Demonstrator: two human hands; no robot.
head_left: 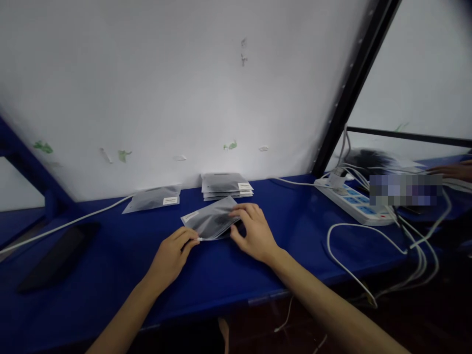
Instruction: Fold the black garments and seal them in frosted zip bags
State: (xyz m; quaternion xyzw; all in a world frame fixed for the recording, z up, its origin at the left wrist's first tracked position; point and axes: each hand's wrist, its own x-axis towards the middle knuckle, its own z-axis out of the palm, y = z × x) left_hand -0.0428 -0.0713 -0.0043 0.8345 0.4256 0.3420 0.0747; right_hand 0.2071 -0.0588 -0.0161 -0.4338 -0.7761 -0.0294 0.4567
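Observation:
A frosted grey zip bag [212, 219] with a small white label lies tilted between my hands, above the blue table. My left hand [171, 258] pinches its near edge at the white zip slider. At the bag's right end is my right hand [256, 233], fingers curled over the upper side and thumb below, with the edge between them. What is inside the bag cannot be made out. Behind it sits a stack of similar labelled bags [223, 183] against the wall. Another frosted bag [149, 200] lies flat to the left of that stack.
A dark flat object [57, 258] lies on the blue table [121, 275] at left. A white cable [70, 226] crosses the back left. To the right are a white power strip [356, 201], tangled cables [420, 241] and another person's hand [455, 170].

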